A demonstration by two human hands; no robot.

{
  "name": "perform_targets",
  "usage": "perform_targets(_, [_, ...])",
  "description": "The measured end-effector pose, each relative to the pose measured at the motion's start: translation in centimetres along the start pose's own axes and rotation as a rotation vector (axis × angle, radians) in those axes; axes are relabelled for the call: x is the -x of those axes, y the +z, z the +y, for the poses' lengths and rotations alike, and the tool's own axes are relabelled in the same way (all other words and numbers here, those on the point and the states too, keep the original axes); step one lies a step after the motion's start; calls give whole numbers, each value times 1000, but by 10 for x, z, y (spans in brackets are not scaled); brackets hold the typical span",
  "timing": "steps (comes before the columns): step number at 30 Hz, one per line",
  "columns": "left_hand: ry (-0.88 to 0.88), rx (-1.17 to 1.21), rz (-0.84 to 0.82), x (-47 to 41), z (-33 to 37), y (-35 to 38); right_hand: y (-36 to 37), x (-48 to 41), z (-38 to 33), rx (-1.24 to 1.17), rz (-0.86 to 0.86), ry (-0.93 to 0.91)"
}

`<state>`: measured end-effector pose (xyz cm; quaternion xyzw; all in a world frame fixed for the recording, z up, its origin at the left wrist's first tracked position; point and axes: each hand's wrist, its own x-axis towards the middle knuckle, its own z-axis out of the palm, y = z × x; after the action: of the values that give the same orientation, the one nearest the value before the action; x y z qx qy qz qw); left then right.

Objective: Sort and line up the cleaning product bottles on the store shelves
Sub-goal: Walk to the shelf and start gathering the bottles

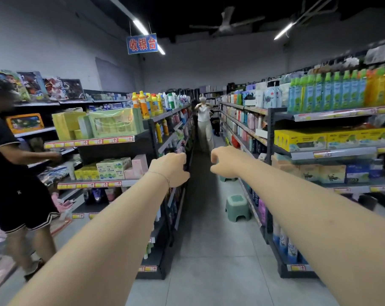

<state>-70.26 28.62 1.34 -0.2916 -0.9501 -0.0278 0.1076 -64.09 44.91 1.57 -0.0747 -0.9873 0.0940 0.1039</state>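
Left hand [170,169] and right hand [225,161] are reaching forward side by side, fingers curled, gripping nothing. Bottles [145,105] are standing above-left of the left hand.

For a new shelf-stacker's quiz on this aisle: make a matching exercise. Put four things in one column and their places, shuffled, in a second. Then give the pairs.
Things:
1. green step stool
2. blue hanging sign
3. green-capped blue bottles
4. orange and yellow bottles

Places:
A. on top of the left shelving
B. on the aisle floor, beside the right shelving
C. hung below the ceiling
D. on an upper shelf of the right shelving

Pairs: 1-B, 2-C, 3-D, 4-A
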Motion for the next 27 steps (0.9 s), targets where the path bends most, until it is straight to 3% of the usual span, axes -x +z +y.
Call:
perform_targets(16, [-91,62,-21,-382,-128,82,60,-402,66,-26,2,-49])
perform_targets(27, [8,14,-57,-653,-114,168,105,-643,186,-14,32,-34])
